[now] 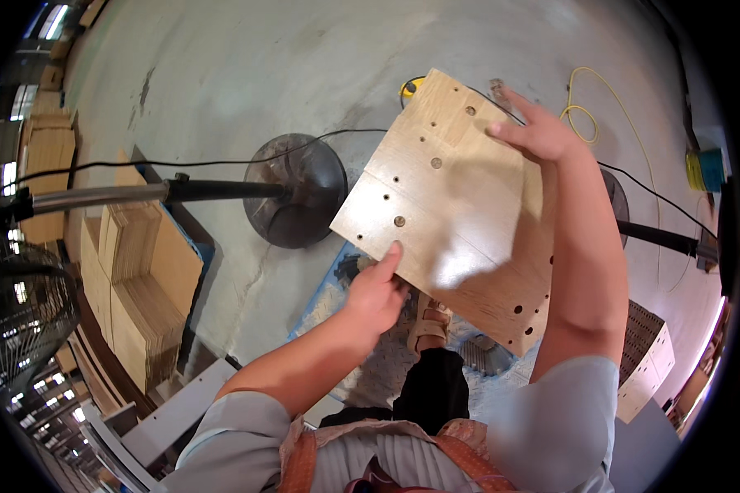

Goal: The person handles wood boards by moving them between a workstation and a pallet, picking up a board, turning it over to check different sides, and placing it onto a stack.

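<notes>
Both of my hands hold a light wood-grain panel (403, 185) in front of me, tilted and turned at an angle. Drilled holes of several sizes run along its left and right sides, and light glares off its glossy face. My left hand (376, 292) grips the near left edge, thumb on the face and the other fingers curled underneath. At the far right edge, my right hand (543, 131) has its thumb on the face, while its fingers reach past the edge and are partly hidden.
A fan stand's round black base (296, 191) and its pole (123, 195) are at left, with a cable running across. Stacked cardboard sheets (131, 279) stand further left. At right are a yellow cord (588, 123), another black pole (662, 237) and a stack of drilled panels (645, 361).
</notes>
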Demonstrator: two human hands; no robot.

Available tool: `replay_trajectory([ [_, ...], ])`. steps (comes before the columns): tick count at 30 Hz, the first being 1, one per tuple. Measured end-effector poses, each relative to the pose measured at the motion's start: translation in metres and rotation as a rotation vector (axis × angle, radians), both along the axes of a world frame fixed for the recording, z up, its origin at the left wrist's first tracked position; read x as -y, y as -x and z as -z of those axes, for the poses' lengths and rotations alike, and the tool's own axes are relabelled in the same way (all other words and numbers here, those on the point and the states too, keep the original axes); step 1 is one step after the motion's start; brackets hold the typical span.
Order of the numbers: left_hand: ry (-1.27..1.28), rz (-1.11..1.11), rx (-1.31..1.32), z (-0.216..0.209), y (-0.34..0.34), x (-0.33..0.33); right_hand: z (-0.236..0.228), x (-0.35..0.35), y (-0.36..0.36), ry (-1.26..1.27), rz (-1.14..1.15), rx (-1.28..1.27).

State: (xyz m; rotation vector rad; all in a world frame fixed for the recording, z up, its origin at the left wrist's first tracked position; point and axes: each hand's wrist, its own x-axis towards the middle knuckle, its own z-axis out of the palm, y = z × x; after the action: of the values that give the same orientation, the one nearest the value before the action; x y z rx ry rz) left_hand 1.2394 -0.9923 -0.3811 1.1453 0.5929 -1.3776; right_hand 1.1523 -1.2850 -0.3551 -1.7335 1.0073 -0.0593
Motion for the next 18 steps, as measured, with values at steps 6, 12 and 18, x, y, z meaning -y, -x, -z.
replay_trajectory([
  [6, 0.036, 0.232, 0.707, 0.028, -0.116, -0.046, -0.021, -0.076, 0.142, 0.427, 0.612, 0.345],
  [12, 0.539, 0.773, 0.448, 0.029, -0.145, 0.011, 0.082, -0.237, 0.199, -0.225, 0.984, 0.652],
  [18, 0.381, 0.74, 0.467, 0.028, -0.133, 0.014, 0.087, -0.257, 0.191, -0.475, 1.085, 0.767],
])
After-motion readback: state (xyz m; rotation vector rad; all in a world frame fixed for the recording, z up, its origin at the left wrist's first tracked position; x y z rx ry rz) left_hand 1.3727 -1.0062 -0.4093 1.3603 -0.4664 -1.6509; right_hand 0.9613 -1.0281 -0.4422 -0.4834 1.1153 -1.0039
